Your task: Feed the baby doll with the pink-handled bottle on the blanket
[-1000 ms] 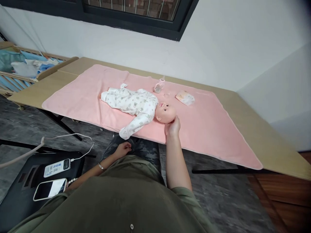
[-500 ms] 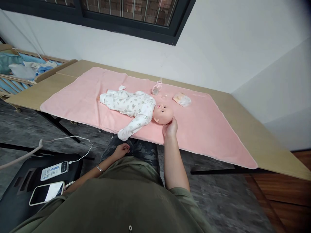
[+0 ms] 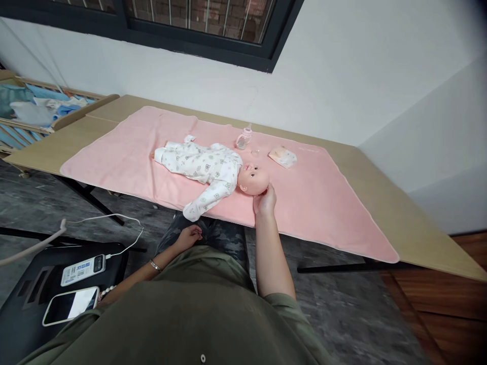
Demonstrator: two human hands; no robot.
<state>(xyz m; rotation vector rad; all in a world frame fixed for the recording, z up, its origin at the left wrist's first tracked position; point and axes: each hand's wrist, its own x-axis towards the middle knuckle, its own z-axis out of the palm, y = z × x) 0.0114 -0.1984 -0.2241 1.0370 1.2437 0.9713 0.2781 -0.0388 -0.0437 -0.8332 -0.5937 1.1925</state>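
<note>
A baby doll [image 3: 198,163] in a white printed outfit lies on its back on a pink mat [image 3: 319,203], its head towards the right. My right hand [image 3: 266,201] cups the back and underside of the doll's head, the fingers partly hidden beneath it. Low against my lap, below the table edge, my left hand [image 3: 190,236] rests with its fingers curled in and nothing visible in them. Behind the doll's head stand a pink-topped baby bottle [image 3: 243,139] and a small clear round piece [image 3: 256,152]. A soft printed packet or folded cloth [image 3: 282,157] lies to their right.
The mat covers much of a wooden table [image 3: 380,187] along a wall with a window [image 3: 198,30]. A wooden crib [image 3: 63,117] with cloths stands at the left. On a black seat [image 3: 26,334] lie a phone [image 3: 70,306] and a white power bank [image 3: 83,269] with a cable.
The whole view has shifted very slightly. Both hands and the doll hold the same positions.
</note>
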